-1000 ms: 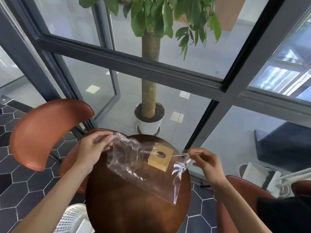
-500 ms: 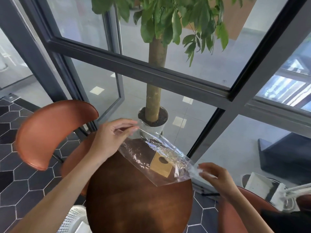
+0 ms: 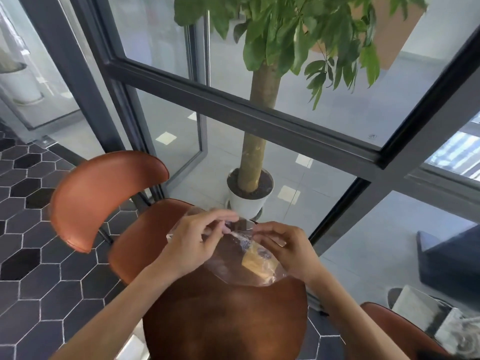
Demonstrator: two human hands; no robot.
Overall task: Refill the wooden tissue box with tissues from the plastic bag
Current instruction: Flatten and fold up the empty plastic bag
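A clear, crumpled plastic bag with a tan square label hangs between my hands over the far edge of a round dark wooden table. My left hand pinches the bag's upper left edge with its fingertips. The bag's right side is gripped by my right hand. The two hands sit close together, fingertips almost meeting. No tissues show inside the bag, and no wooden tissue box is in view.
A brown leather chair stands at the left, its seat tucked under the table. A potted tree in a white pot stands behind the glass wall. Another brown chair and white items sit at the lower right.
My hands have come together, gathering the stretched bag into a smaller bunch. The view has shifted right and down.
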